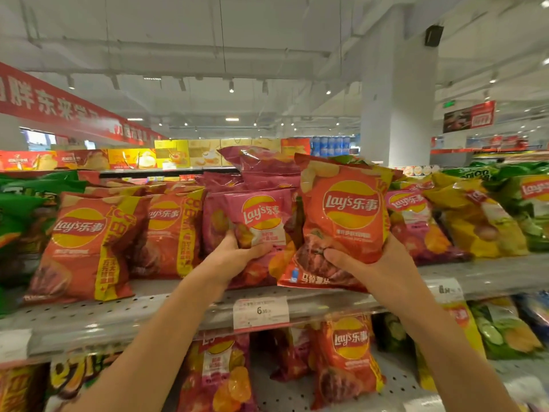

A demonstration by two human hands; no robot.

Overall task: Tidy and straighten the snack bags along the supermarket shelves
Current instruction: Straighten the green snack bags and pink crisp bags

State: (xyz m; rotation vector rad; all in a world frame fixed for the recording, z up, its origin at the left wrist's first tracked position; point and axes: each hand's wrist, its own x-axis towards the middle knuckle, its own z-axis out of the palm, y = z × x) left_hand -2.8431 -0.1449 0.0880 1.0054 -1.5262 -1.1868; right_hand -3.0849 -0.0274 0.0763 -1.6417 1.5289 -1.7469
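Snack bags fill the top shelf in a leaning row; my right hand grips the lower part of an orange-red chip bag, thumb pressed into its front, fingers wrapped behind; that bag is upright, lifted in front of the row, its bottom edge just above the shelf's front lip; my left hand clasps the lower part of a pink chip bag standing in the row, thumb on its left side, fingers curled across its front; the two held bags touch or nearly touch along their sides, I cannot tell which; another pink bag lies tilted on top of the stack behind them; left of my left hand, two orange-red bags with yellow stripes lean back against the row, and green bags sit at the far left; right of my right hand come more pink bags, then yellow bags, then green ones at the edge; a white price tag hangs on the shelf rail below my hands; the lower shelf holds more chip bags, an orange-red one directly under the held bag
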